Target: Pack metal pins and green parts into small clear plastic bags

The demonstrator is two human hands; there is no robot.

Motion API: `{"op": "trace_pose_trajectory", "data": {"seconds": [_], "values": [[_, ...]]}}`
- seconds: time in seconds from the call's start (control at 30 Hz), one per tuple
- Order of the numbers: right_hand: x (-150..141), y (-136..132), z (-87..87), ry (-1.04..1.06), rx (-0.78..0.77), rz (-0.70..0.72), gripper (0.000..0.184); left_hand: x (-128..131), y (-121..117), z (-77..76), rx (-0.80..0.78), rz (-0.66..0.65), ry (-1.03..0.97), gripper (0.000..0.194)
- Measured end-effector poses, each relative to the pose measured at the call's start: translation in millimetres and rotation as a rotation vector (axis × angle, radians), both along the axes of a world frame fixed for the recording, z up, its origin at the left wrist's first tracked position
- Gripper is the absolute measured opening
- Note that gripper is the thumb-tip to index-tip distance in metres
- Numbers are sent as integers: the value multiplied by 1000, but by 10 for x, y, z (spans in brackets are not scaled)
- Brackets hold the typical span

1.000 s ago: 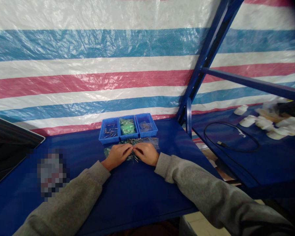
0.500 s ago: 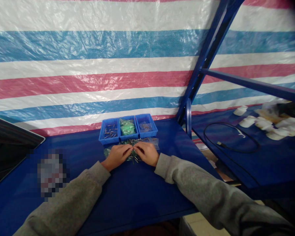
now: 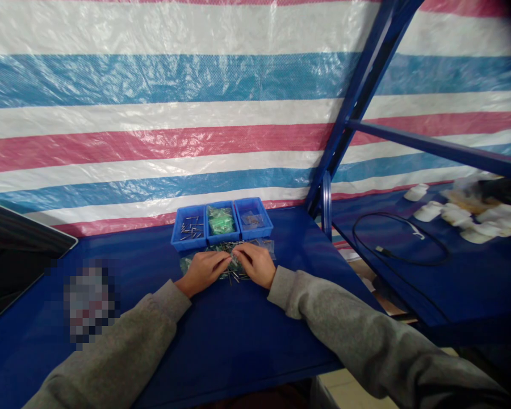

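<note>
Over a pile of thin metal pins or screws [image 3: 235,276] on the table, my left hand [image 3: 205,269] and my right hand [image 3: 256,264] meet almost fingertip to fingertip. Both have thumb and fingers pinched together; whatever sits between them is too small to make out. Part of the pile is hidden under the hands. Just behind stand three joined blue bins: the left bin [image 3: 177,237] has several metal pins in it, the middle bin [image 3: 223,237] a green plastic bag [image 3: 221,219], and the right bin [image 3: 255,232] a clear bag of small parts [image 3: 252,220].
A clear plastic bag [image 3: 267,246] lies right of the pile. At the left is a dark screen-like panel [image 3: 21,255] beside a blurred-out item [image 3: 90,304]. A blue metal frame [image 3: 353,113] rises at right; beyond it lie a black cable [image 3: 404,263] and several white pieces [image 3: 428,211].
My right fingertips have shifted slightly up and away from my left ones. The bins and the pile look the same.
</note>
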State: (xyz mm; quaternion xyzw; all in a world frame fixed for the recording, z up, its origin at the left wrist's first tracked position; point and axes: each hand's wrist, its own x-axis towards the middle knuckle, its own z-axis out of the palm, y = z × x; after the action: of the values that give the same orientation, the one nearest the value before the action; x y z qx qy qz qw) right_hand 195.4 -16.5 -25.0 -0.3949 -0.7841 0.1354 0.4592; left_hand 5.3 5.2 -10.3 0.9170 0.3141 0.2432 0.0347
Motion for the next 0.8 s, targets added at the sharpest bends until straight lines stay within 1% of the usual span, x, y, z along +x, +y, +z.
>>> {"op": "trace_pose_trajectory", "data": {"seconds": [0.27, 0.43, 0.5, 0.67, 0.8], "values": [[5, -13, 28, 30, -1, 1, 20, -14, 25, -53, 16, -24, -14, 18], [5, -22, 41, 36, 4, 7, 20, -10, 12, -46, 44, -21, -19, 19], [4, -24, 44, 37, 6, 7, 21, -11, -2, -33, 40, -14, -39, 18], [6, -20, 49, 38, 2, -16, 21, -17, -30, 5, 39, 74, -124, 19], [3, -18, 45, 7, -20, -31, 20, -19, -29, 25, 53, 69, -209, 20]]}}
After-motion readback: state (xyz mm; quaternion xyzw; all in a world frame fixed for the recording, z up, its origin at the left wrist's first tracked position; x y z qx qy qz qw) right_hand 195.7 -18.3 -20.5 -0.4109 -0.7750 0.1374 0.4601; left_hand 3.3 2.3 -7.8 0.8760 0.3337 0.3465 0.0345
